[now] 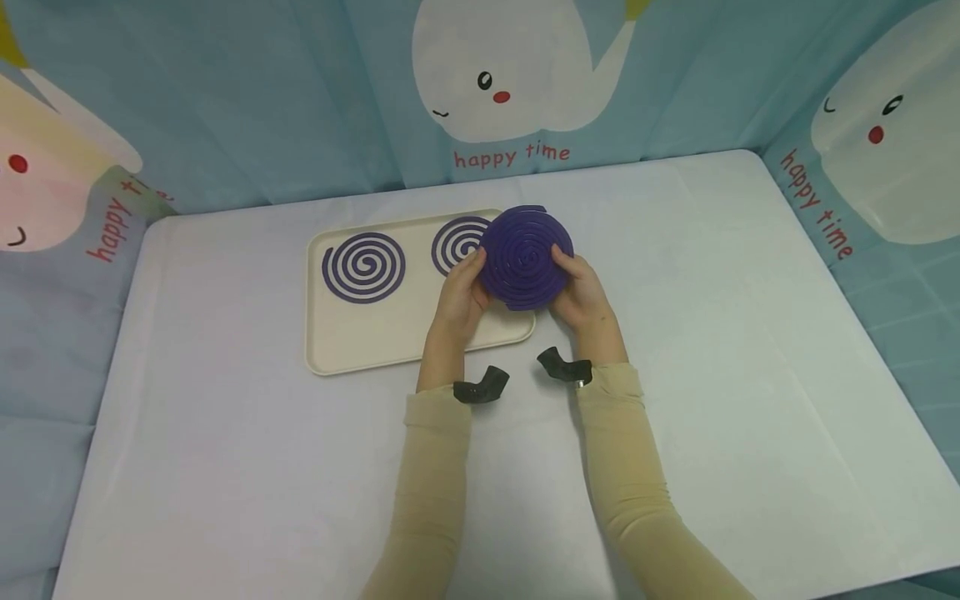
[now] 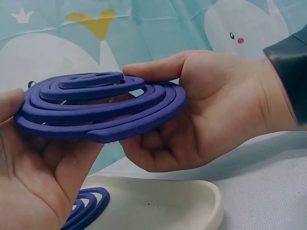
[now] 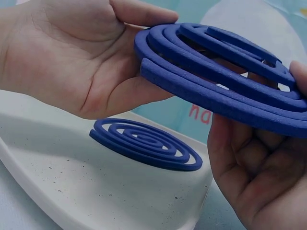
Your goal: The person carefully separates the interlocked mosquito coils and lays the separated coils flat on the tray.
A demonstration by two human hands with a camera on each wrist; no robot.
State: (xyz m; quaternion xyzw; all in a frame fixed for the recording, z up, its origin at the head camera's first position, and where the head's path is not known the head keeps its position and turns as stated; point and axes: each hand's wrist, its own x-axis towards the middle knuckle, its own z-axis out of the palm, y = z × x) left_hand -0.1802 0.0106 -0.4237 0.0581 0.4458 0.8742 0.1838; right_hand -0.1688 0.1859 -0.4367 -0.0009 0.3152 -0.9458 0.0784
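Note:
Both hands hold a purple-blue mosquito coil piece [image 1: 527,258] above the right end of a cream tray [image 1: 360,342]. In the head view its rings look tightly packed, with one loose end at the top and another at the bottom, like two nested coils. My left hand [image 1: 459,300] grips its left edge, thumb on top and fingers underneath. The right hand [image 1: 583,296] pinches the opposite edge the same way. Both wrist views show gaps between the rings, and in the left wrist view the middle of the coil [image 2: 91,91] stands higher than its outer rings.
On the tray lie two single spiral coils: a left one [image 1: 365,267] fully visible and a right one [image 1: 454,246] partly covered by the left hand and held piece. The tray sits on a white-covered table [image 1: 225,433]. A printed blue curtain [image 1: 300,100] hangs behind.

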